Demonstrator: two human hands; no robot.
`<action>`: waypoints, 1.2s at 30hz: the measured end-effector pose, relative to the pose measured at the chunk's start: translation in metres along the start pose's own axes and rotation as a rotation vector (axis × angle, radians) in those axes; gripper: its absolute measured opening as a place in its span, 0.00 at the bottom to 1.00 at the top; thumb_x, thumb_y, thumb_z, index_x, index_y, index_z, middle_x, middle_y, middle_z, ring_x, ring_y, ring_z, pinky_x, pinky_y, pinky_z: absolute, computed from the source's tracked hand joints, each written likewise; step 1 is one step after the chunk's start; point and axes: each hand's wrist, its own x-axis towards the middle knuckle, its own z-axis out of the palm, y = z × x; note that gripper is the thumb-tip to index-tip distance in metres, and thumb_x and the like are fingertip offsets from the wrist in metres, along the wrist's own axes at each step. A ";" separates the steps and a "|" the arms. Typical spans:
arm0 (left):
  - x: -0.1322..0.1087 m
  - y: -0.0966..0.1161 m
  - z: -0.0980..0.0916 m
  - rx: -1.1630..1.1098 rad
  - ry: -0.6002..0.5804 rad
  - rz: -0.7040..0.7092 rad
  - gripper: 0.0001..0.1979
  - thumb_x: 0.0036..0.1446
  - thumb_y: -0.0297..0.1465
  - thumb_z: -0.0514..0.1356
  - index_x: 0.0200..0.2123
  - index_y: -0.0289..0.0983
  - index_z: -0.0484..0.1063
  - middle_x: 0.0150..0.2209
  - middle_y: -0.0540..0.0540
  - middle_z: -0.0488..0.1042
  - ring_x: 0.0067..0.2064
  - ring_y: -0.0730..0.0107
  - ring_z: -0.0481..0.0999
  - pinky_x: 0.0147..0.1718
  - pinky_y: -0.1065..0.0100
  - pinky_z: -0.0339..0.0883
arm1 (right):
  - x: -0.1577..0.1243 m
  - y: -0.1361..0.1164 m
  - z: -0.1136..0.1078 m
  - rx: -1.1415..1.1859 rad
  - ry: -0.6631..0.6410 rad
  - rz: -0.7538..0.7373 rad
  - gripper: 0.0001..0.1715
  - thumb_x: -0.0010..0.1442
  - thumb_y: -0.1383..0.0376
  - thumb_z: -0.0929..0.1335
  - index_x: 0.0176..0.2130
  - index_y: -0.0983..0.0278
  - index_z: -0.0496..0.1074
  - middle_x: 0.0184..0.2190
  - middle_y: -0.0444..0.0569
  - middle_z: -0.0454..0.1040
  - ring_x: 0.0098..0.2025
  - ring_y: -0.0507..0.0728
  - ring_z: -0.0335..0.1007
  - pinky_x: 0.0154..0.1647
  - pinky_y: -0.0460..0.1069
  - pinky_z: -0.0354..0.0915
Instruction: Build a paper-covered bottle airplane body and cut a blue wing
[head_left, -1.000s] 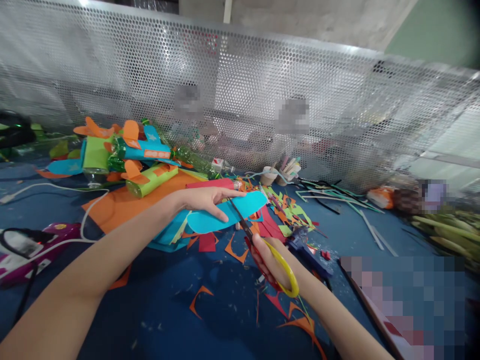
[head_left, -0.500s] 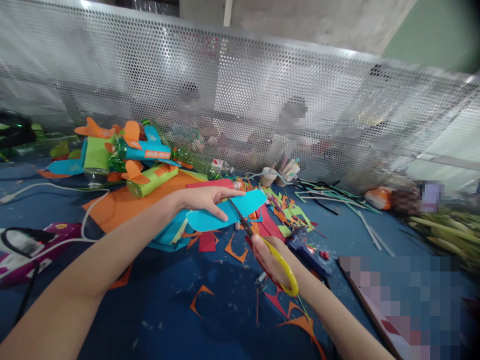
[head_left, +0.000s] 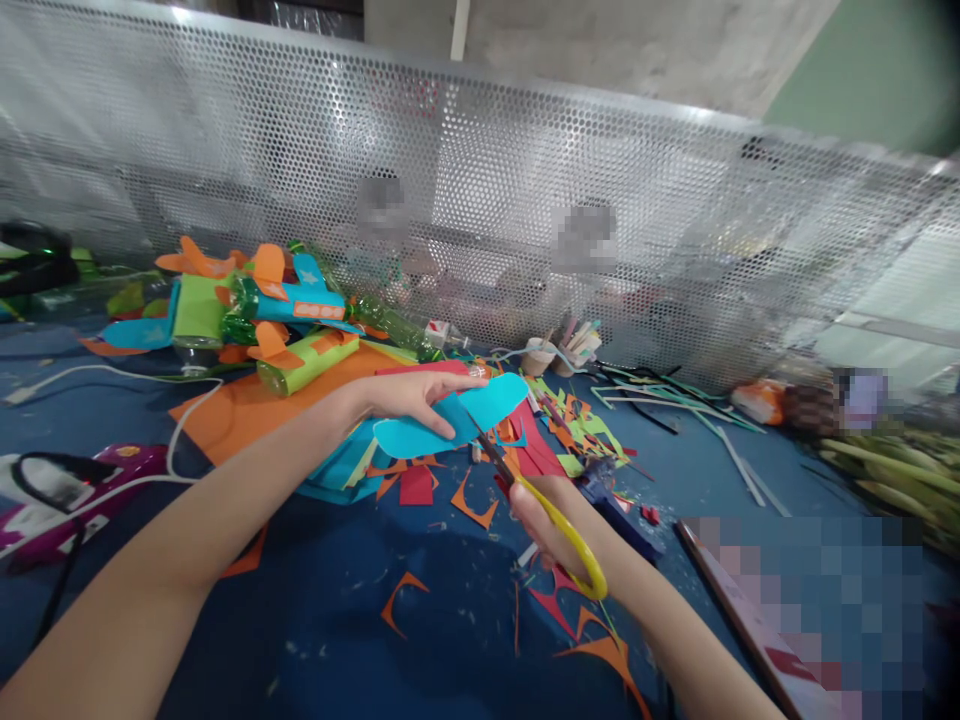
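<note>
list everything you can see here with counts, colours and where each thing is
blue paper shape: one, turquoise, held in left hand
scissors: one pair, yellow handles, in right hand
bottle planes: several, green, blue, orange, far left by the screen
orange sheet: one, orange, under left wrist
paper scraps: many, orange, red, green, strewn on table
glue gun: one, purple and white, left edge
table: one, dark blue, under everything
perforated screen: one, silver, along the back
left hand: one, fingers on the blue paper shape
right hand: one, fingers in the scissors handles
</note>
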 end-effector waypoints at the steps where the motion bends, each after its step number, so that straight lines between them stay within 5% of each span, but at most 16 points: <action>1: 0.000 -0.001 -0.001 -0.003 0.020 -0.010 0.44 0.43 0.24 0.66 0.61 0.44 0.48 0.60 0.42 0.58 0.57 0.57 0.63 0.51 0.58 0.61 | 0.000 0.000 -0.002 0.026 -0.007 -0.016 0.28 0.58 0.46 0.55 0.19 0.62 0.57 0.14 0.41 0.60 0.16 0.49 0.56 0.18 0.45 0.52; 3: 0.000 -0.002 -0.003 0.011 0.061 -0.017 0.44 0.43 0.25 0.66 0.61 0.43 0.48 0.60 0.40 0.58 0.56 0.56 0.64 0.50 0.58 0.61 | 0.004 0.001 -0.005 0.048 0.092 -0.035 0.27 0.59 0.47 0.55 0.19 0.62 0.59 0.15 0.43 0.65 0.19 0.51 0.62 0.23 0.46 0.58; 7: 0.005 -0.003 0.002 0.030 0.047 0.012 0.44 0.43 0.25 0.66 0.61 0.45 0.50 0.62 0.42 0.53 0.59 0.57 0.60 0.52 0.58 0.60 | 0.017 0.008 -0.006 -0.053 0.606 0.004 0.21 0.50 0.50 0.67 0.21 0.61 0.56 0.18 0.42 0.67 0.22 0.53 0.63 0.27 0.48 0.59; 10: 0.011 -0.007 0.009 0.001 -0.006 0.028 0.44 0.44 0.25 0.66 0.61 0.46 0.49 0.62 0.43 0.54 0.57 0.59 0.63 0.52 0.59 0.61 | 0.023 0.014 -0.004 -0.006 0.741 -0.127 0.18 0.49 0.55 0.69 0.25 0.60 0.56 0.25 0.44 0.70 0.26 0.53 0.65 0.33 0.50 0.62; 15: 0.017 -0.011 0.020 -0.060 -0.044 0.029 0.41 0.44 0.26 0.66 0.60 0.46 0.52 0.56 0.43 0.64 0.54 0.59 0.66 0.49 0.58 0.63 | 0.022 0.019 0.002 -0.141 0.748 -0.304 0.12 0.50 0.61 0.69 0.28 0.60 0.60 0.29 0.46 0.68 0.32 0.55 0.64 0.41 0.52 0.61; 22: 0.017 -0.004 0.034 -0.018 0.002 0.073 0.36 0.44 0.27 0.66 0.56 0.48 0.59 0.53 0.47 0.67 0.53 0.60 0.66 0.46 0.61 0.65 | 0.022 0.020 0.007 -0.146 0.622 -0.262 0.09 0.52 0.61 0.67 0.30 0.60 0.62 0.27 0.44 0.64 0.28 0.53 0.61 0.34 0.50 0.63; 27: 0.018 -0.001 0.034 -0.044 0.069 0.084 0.33 0.46 0.29 0.65 0.56 0.45 0.61 0.56 0.46 0.64 0.56 0.61 0.62 0.52 0.58 0.59 | 0.020 0.018 0.010 -0.189 0.705 -0.305 0.13 0.51 0.59 0.68 0.37 0.61 0.66 0.32 0.49 0.67 0.34 0.58 0.64 0.38 0.54 0.63; 32: 0.017 0.002 0.035 -0.060 0.025 0.049 0.34 0.47 0.29 0.64 0.57 0.45 0.58 0.58 0.45 0.62 0.55 0.63 0.64 0.50 0.61 0.60 | 0.017 0.016 0.009 -0.213 0.689 -0.360 0.16 0.54 0.66 0.65 0.45 0.61 0.65 0.38 0.51 0.69 0.39 0.59 0.65 0.40 0.53 0.62; 36: 0.016 -0.003 0.038 0.129 0.062 0.091 0.43 0.44 0.29 0.66 0.61 0.50 0.48 0.59 0.44 0.59 0.46 0.67 0.69 0.40 0.66 0.65 | 0.018 0.020 0.005 -0.082 0.751 -0.212 0.09 0.53 0.68 0.64 0.37 0.61 0.64 0.30 0.45 0.67 0.30 0.54 0.62 0.33 0.49 0.60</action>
